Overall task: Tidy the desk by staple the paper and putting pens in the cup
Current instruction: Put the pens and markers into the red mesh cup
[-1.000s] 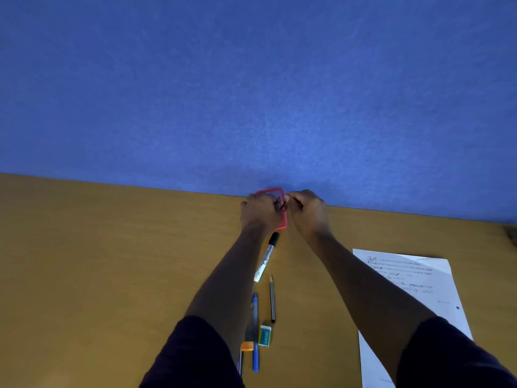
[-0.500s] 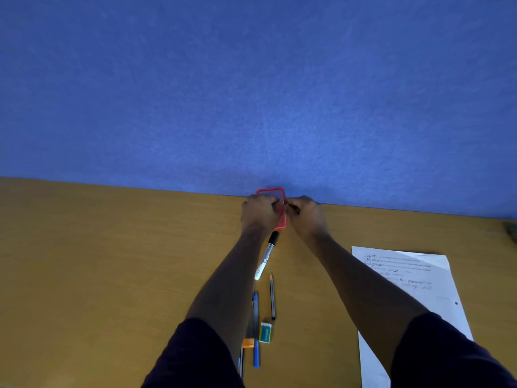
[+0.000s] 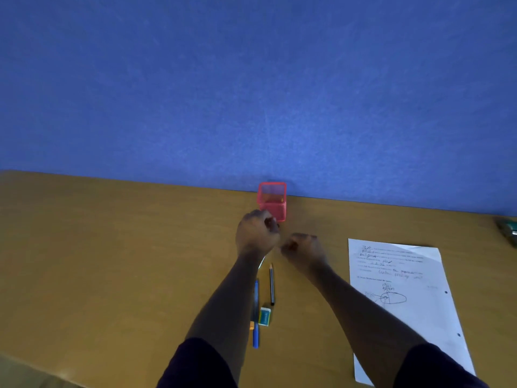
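left hand [image 3: 256, 234]: fingers curled into a fist, just in front of the cup, overlapping its lower near corner in view; a small dark bit shows at the fingertips (too blurred to tell whether anything is held)
right hand [image 3: 303, 248]: fingers curled, low over the desk, just right of the left hand and apart from it; cannot tell if it holds anything
sleeves: dark, both forearms bare, reaching in from the bottom edge
cup [image 3: 272, 201]: pink mesh, square, upright at the back edge of the desk against the wall; a small orange-brown speck shows inside near its right wall
marker [image 3: 261, 261]: only a pale sliver shows beside the left wrist, rest hidden by the arm
pencil [image 3: 271, 284]: dark, flat on the desk between the two forearms, tip pointing to the cup
blue pen [image 3: 256, 312]: flat, just left of the pencil, partly under the left forearm
eraser [image 3: 264, 316]: small green-yellow block, just right of the blue pen, near the pencil's near end
orange bit [image 3: 251, 325]: touching the pen's left side, mostly hidden
paper [image 3: 405, 298]: white sheet with writing and a sketch, flat, right of the right arm
desk [image 3: 98, 261]: wood-coloured top
wall [image 3: 251, 79]: blue, behind the desk
dark object [image 3: 507, 229]: at the far right edge, blurred
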Tool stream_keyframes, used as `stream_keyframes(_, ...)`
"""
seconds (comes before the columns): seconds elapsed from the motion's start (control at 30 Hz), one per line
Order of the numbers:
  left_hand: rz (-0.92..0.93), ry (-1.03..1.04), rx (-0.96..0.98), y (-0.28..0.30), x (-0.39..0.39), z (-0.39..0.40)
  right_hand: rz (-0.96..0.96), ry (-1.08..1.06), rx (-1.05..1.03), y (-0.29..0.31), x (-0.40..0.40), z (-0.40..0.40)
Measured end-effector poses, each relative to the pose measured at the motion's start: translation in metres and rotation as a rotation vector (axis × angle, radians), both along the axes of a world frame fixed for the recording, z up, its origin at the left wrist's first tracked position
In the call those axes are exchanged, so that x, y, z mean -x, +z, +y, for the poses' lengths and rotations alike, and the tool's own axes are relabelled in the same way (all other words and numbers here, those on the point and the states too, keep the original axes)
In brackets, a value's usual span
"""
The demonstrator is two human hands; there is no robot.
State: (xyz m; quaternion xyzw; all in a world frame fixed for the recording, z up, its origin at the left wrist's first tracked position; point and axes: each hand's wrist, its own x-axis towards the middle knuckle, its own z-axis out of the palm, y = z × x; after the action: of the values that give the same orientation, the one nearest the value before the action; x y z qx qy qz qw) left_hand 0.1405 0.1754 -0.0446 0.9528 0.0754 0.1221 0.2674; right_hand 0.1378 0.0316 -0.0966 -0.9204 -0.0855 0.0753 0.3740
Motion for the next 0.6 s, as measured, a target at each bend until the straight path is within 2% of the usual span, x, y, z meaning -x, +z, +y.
stream_keyframes(0.1,0.154,-0.031,0.004,-0.010,0.029,0.003,0.135,0.119,0.207,-0.008,0.023,0.009)
stream_keyframes(0.17,0.286,-0.082,-0.066,-0.012,0.045,0.006,0.225,0.115,0.231,-0.008,0.034,0.015)
stream_keyframes(0.3,0.521,-0.102,-0.202,-0.019,0.062,0.007,0.216,0.210,0.451,-0.003,0.046,0.026)
stream_keyframes(0.37,0.559,-0.076,-0.229,-0.022,0.070,0.004,0.212,0.190,0.473,-0.001,0.047,0.030)
stream_keyframes(0.53,0.562,-0.013,-0.105,-0.019,0.075,-0.001,0.213,0.112,0.395,0.002,0.049,0.028)
stream_keyframes(0.6,0.509,-0.014,-0.057,-0.015,0.071,-0.002,0.187,0.099,0.358,0.004,0.045,0.024)
